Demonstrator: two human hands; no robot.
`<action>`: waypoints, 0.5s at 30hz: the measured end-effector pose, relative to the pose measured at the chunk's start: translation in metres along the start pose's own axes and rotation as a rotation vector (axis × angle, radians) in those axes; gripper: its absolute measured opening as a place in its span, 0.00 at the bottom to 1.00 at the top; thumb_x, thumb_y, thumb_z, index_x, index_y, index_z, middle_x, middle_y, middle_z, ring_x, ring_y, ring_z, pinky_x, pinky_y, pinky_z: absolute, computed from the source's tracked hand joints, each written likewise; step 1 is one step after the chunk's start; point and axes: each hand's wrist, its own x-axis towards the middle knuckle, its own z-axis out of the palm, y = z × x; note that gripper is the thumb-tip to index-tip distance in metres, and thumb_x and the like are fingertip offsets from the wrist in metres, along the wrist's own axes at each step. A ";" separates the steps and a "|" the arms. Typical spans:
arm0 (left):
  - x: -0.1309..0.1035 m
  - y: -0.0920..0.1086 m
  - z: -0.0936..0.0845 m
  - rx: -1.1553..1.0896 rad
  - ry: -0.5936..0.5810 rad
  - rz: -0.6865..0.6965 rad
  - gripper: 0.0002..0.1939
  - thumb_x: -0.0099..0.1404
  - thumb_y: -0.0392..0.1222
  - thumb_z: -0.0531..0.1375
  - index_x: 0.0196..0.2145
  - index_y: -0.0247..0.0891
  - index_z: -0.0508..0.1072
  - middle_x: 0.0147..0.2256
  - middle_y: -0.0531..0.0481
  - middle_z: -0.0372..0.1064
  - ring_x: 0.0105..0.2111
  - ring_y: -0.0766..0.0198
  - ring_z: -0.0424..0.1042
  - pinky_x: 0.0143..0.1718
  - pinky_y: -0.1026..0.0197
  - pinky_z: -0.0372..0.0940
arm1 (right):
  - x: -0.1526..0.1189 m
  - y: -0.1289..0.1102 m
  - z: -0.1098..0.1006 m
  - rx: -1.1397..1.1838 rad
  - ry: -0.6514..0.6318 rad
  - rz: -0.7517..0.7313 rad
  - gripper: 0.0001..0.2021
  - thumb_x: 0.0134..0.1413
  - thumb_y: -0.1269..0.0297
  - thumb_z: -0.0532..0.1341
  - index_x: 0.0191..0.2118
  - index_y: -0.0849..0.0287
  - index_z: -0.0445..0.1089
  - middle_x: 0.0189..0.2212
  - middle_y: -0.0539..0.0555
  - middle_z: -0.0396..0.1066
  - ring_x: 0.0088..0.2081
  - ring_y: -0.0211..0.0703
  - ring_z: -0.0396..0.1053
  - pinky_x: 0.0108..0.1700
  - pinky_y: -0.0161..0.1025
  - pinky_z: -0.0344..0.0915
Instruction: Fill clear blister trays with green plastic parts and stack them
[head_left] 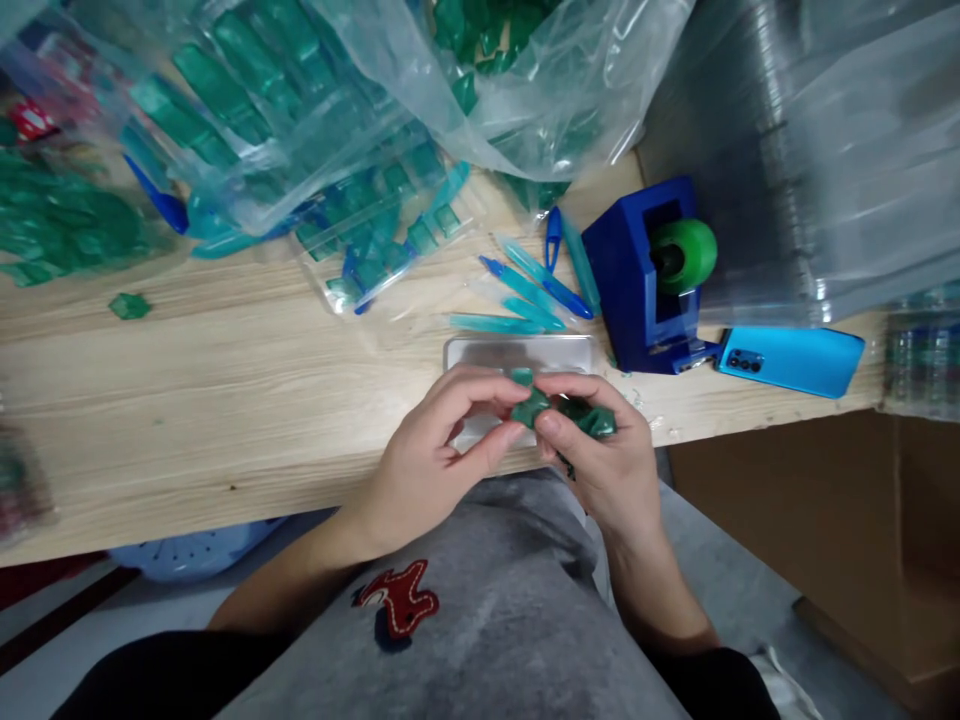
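Both hands meet over the table's front edge, in front of my body. Between the thumb and forefinger of my left hand [442, 445] is a small translucent green plastic piece [529, 405]. My right hand [604, 445] pinches the same piece from the other side, and more dark green pieces [598, 420] are gathered in its curled fingers. How many pieces it holds is hidden. Just behind and under the hands lies a shallow clear plastic tray [517, 350], partly covered by them.
Blue and turquoise plastic tools [532, 285] lie beyond the tray. A blue tape dispenser [630, 290] and a blue phone [791, 360] are at right. Clear packs of green pieces [382, 230] fill the back. One loose green piece [130, 306] lies at left; a cardboard box [817, 520] stands below.
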 end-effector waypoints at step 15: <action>-0.008 -0.005 -0.026 0.047 -0.298 -0.303 0.02 0.66 0.39 0.59 0.37 0.43 0.69 0.37 0.55 0.71 0.37 0.66 0.71 0.34 0.64 0.66 | -0.005 0.010 -0.010 -0.222 -0.225 -0.123 0.10 0.47 0.68 0.70 0.35 0.54 0.72 0.30 0.45 0.72 0.28 0.32 0.69 0.33 0.31 0.69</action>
